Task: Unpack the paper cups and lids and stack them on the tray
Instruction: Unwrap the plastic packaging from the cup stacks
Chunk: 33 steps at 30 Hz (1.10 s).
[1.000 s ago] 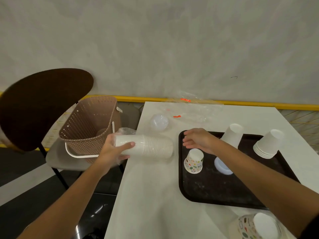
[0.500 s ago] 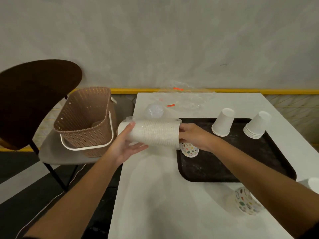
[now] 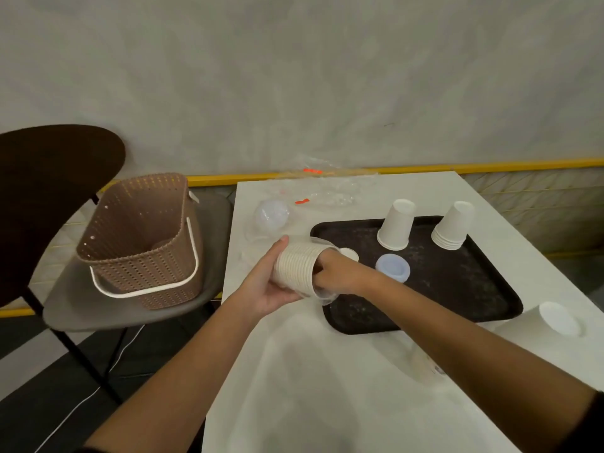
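Observation:
My left hand (image 3: 268,282) grips a sleeve of nested white paper cups (image 3: 295,268), held sideways just above the table beside the tray's left edge. The fingers of my right hand (image 3: 333,273) reach into the open mouth of that stack and hold its rim. On the black tray (image 3: 457,289) stand one upturned white cup (image 3: 396,224), a short stack of upturned white cups (image 3: 452,226) and a pale blue pile of lids (image 3: 392,267). A small cup (image 3: 349,253) peeks out behind my right hand.
A bag of clear lids (image 3: 271,215) and loose plastic wrapping (image 3: 330,191) lie at the table's far left. One white cup (image 3: 552,322) lies off the tray at the right edge. A brown basket (image 3: 140,237) sits on a chair (image 3: 130,308) left of the table.
The cup stack has swung so its open mouth points toward my right hand. My right fingers have gone from its end into the mouth. My left hand keeps its hold.

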{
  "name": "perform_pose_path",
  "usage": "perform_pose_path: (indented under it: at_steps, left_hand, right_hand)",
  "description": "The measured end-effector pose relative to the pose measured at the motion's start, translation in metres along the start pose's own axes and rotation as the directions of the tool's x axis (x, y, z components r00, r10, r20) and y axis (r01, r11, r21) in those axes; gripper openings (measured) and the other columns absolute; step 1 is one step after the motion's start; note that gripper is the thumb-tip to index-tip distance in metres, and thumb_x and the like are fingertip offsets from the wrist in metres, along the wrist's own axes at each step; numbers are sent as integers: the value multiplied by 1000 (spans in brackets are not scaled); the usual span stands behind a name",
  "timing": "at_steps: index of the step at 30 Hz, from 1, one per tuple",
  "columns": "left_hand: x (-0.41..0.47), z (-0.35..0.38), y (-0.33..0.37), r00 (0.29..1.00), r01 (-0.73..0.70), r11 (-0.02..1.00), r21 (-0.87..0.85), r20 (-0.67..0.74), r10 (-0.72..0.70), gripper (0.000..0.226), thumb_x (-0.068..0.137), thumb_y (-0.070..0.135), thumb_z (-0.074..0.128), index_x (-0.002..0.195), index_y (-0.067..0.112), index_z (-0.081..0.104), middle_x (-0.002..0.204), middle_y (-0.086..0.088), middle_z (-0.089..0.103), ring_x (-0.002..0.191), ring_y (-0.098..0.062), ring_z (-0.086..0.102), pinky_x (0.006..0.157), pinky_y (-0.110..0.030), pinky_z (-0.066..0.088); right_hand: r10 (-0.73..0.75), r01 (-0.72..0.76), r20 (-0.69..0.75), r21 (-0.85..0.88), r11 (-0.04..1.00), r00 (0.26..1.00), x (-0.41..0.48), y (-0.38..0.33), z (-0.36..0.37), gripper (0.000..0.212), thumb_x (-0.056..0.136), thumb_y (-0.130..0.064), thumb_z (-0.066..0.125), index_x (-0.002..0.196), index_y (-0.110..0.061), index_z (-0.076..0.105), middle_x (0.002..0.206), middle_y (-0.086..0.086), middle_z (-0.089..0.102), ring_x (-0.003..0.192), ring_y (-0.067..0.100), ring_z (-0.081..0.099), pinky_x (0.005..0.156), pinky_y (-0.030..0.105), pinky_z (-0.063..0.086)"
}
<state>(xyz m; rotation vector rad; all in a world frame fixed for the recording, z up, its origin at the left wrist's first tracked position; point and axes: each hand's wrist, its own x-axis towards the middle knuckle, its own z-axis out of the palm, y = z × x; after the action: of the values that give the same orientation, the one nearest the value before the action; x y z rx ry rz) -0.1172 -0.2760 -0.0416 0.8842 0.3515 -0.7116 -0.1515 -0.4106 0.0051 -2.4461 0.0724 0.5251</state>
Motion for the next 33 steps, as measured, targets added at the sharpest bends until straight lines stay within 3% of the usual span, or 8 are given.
perform_pose_path:
  at_steps: [7,11,13,20,25,28,30,33]
  left_hand:
    - [7,-1,-1,998,-38,998,44,-57,40,55,76,35,71,125,21,51,119,-14,61,105,-32,62,71,-52,56]
    - [11,-6,8,993,-59,998,21,-100,61,62,75,34,72,129,20,46,126,-14,55,109,-34,58,73,-53,55]
    - [14,-10,15,984,-92,996,1,-154,91,64,74,33,74,129,20,44,125,-13,53,110,-34,56,67,-54,55]
    - [27,-17,30,938,-223,972,-76,-289,193,119,28,29,94,132,28,37,129,-10,49,112,-35,53,62,-61,52]
    - [33,-8,26,939,-231,970,-80,-279,200,130,19,29,95,132,32,32,129,-9,46,114,-36,50,66,-63,53]
    - [34,-2,23,938,-233,970,-75,-282,203,120,31,28,94,133,30,30,129,-10,47,113,-36,52,69,-65,52]
    - [36,0,21,934,-234,970,-72,-294,203,115,37,27,93,134,29,29,128,-10,48,112,-35,52,70,-66,51]
    - [37,0,18,934,-237,966,-101,-297,198,115,36,27,92,133,28,30,129,-9,48,113,-34,53,67,-63,53]
  right_hand:
    - [-104,104,-8,-4,995,995,-7,2,6,44,93,-8,46,137,-4,39,136,10,47,128,24,43,99,20,32]
    - [-141,167,-128,227,959,982,-15,10,-2,29,87,1,51,116,-4,58,82,1,52,76,12,51,67,12,40]
    - [-90,135,-140,356,925,986,-20,15,-9,30,86,0,53,113,-10,60,77,0,49,69,9,47,60,12,40]
    - [28,108,-193,658,745,981,-34,36,-24,27,82,10,49,84,-14,60,60,1,51,58,13,47,65,25,46]
    - [148,32,-206,679,734,967,-32,39,-26,7,88,-19,56,94,-17,59,73,1,58,67,13,50,77,30,49]
    - [227,-118,-108,601,790,968,-30,33,-27,40,91,-46,48,106,-12,62,82,-1,65,73,12,59,77,23,51]
    - [236,-132,-101,596,792,966,-31,30,-26,43,89,-47,51,106,-10,65,91,0,66,84,14,63,83,21,51]
    - [122,-46,-85,606,794,989,-32,31,-24,16,84,-25,64,93,-12,68,90,5,64,81,14,57,69,15,47]
